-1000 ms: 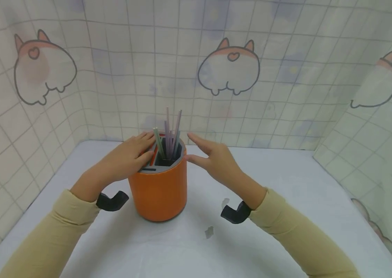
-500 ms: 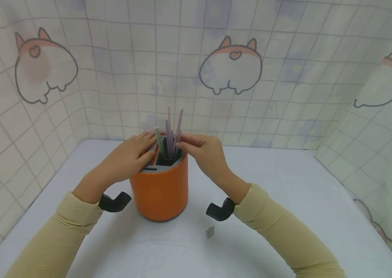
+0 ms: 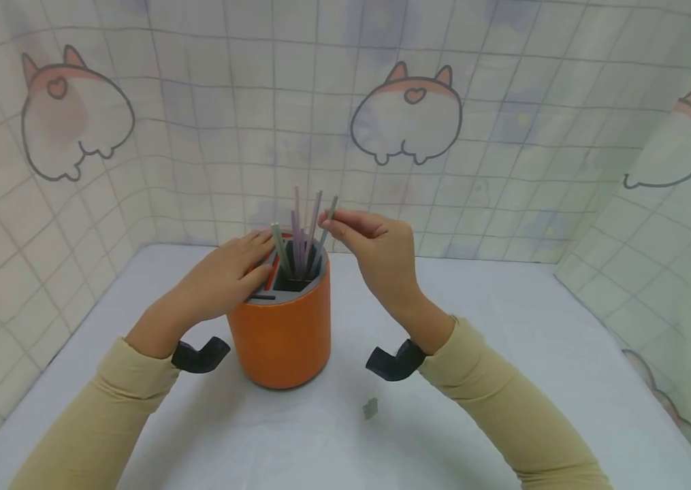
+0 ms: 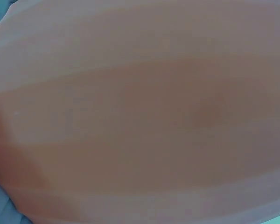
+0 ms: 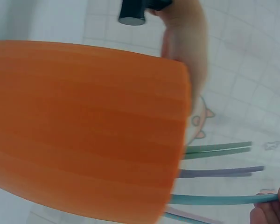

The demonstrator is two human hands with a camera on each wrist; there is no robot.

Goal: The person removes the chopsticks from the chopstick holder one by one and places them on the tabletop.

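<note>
- One pale table [image 3: 535, 327] carries the work I am watching, wide enough for two forearms to reach in from either side.
- One orange holder [image 3: 280, 347] stands upright on it, left of centre; its grey insert [image 3: 290, 297] divides the top, which I take as a way to sort thin things.
- Left grip [image 3: 222, 275]: fingers lie fairly straight over the holder's left rim and insert, curled round nothing. I read that as steadying, to stop the holder tipping or sliding. My left wrist view is too blurred to add anything.
- Right grip [image 3: 384, 252]: thumb and fingers pinch one stick near its top, probably because its neighbours crowd it lower down.
- Several green sticks [image 5: 219, 147], purple sticks [image 5: 219, 172] and one pink stick [image 3: 297, 204] share a compartment, leaning variously, seemingly because the opening leaves slack.
- One blue stick [image 5: 214, 199] is the pinched one: lower part inside that compartment, top tilted right, towards the grip holding it.
</note>
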